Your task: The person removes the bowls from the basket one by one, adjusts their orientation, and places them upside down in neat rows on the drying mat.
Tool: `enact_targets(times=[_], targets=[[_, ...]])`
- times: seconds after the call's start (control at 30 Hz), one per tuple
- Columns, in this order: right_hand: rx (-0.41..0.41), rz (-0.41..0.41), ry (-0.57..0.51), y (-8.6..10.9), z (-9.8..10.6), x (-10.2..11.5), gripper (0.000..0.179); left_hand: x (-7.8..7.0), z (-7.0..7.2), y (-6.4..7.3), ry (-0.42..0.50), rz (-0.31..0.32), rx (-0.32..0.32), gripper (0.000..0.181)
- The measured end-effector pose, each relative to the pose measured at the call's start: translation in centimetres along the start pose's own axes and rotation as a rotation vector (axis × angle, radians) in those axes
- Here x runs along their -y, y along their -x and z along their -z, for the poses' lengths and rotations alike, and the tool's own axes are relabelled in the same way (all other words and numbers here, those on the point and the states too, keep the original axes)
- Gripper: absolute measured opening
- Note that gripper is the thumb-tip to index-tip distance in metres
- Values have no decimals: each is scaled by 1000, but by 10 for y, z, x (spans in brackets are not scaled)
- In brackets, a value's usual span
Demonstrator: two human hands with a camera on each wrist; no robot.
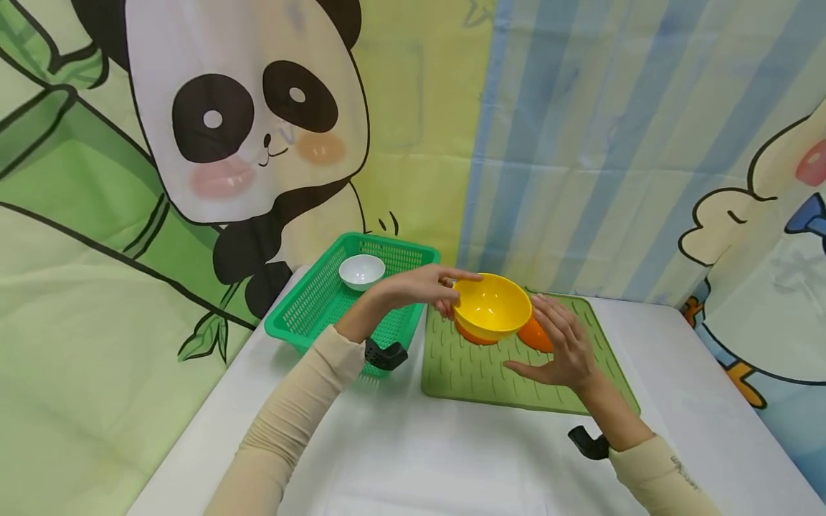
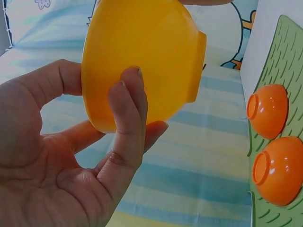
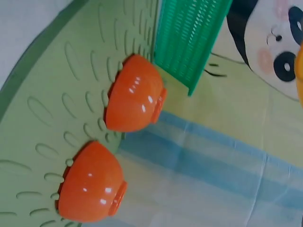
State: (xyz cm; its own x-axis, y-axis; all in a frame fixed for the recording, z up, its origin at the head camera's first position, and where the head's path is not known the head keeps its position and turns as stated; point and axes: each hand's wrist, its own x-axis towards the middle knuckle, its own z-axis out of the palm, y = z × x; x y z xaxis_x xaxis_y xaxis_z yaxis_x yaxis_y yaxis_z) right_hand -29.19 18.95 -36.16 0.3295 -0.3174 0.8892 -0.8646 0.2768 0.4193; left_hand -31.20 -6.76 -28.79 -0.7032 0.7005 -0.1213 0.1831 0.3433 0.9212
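A yellow bowl (image 1: 492,307) is held upright above the green mat. My left hand (image 1: 422,287) grips its left side, with the thumb and fingers around the wall in the left wrist view, where the bowl (image 2: 142,66) appears sideways. At the bowl's right rim are the fingertips of my right hand (image 1: 563,344), its thumb spread apart and away from the bowl. Two orange bowls lie upside down beneath; one orange bowl (image 1: 535,334) is partly covered by the right hand, the other orange bowl (image 1: 476,335) mostly by the yellow one.
The green drying mat (image 1: 477,380) lies on a white table (image 1: 413,444). Left of it stands a green basket (image 1: 303,322) with a white bowl (image 1: 361,271) inside. A cartoon-printed curtain (image 1: 419,143) hangs behind the table.
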Motion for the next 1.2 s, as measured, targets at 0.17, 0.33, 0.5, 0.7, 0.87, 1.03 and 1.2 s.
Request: enact_targets(times=[0.17,0.33,0.5,0.7,0.87,1.03,1.2], targets=[[61,21,77,7,-13,4,62,-3,-2,2,6,-1,1,57],[22,21,145,12,-20,3,51,-8,-3,6,6,-15,9,56],[-41,35,175,7,-25,4,40,-11,-4,7,-2,-23,1,56],[-66,32,177,1,-27,5,36,-10,-4,8,28,-20,-18,55],[-63,7,176,2,-26,6,37,-9,-5,7,45,-17,-17,56],[-69,-40,173,2,-24,6,38,-7,-5,6,39,-39,-24,51],[-74,-93,180,-1,-21,4,42,-4,-3,6,-15,-94,-60,44]])
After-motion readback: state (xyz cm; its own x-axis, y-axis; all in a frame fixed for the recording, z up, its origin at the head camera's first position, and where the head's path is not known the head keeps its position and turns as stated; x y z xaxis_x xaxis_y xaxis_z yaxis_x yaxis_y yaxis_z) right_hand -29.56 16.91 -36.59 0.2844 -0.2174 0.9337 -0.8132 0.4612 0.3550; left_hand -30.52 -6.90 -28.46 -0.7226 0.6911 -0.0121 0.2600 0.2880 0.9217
